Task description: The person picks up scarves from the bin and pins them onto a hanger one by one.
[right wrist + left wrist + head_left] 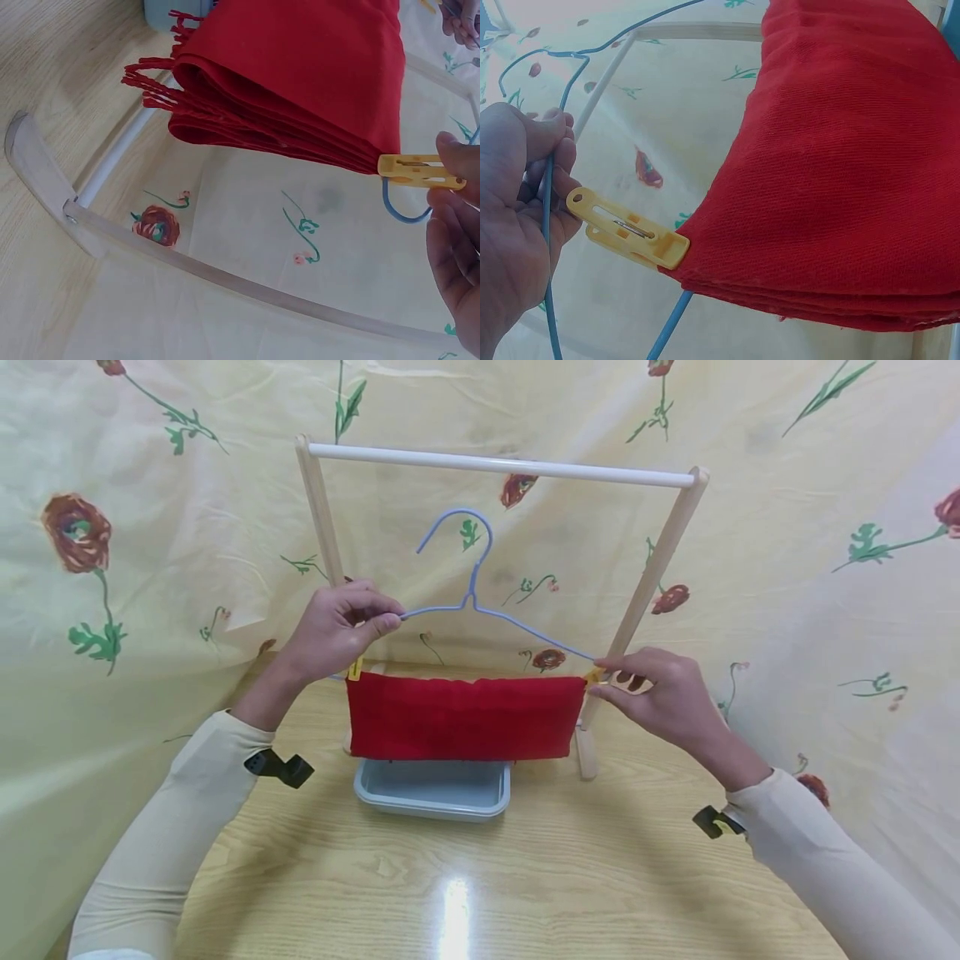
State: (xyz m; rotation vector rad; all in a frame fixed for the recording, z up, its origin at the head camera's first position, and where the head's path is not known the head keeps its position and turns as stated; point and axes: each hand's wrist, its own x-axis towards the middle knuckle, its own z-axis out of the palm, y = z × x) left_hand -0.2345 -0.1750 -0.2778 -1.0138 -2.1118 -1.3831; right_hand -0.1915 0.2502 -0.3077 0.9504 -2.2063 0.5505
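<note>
A folded red scarf (465,718) hangs across a blue wire hanger (473,581), its fringe (154,82) showing in the right wrist view. My left hand (333,631) grips the hanger's left shoulder wire between thumb and fingers. Just by those fingers, a yellow clothespin (630,229) clips the scarf's left corner to the lower wire. At the other end my right hand (663,693) pinches a second yellow clothespin (412,171) between thumb and index finger. That clothespin's tip is on the scarf's folded right edge, beside the hanger's bent wire end.
Behind the hanger stands a wooden rack with a white top rail (495,464). A pale blue basin (431,812) sits on the wood-grain table (570,877), partly covered from view by the scarf. Floral cloth (810,610) hangs at the back and sides.
</note>
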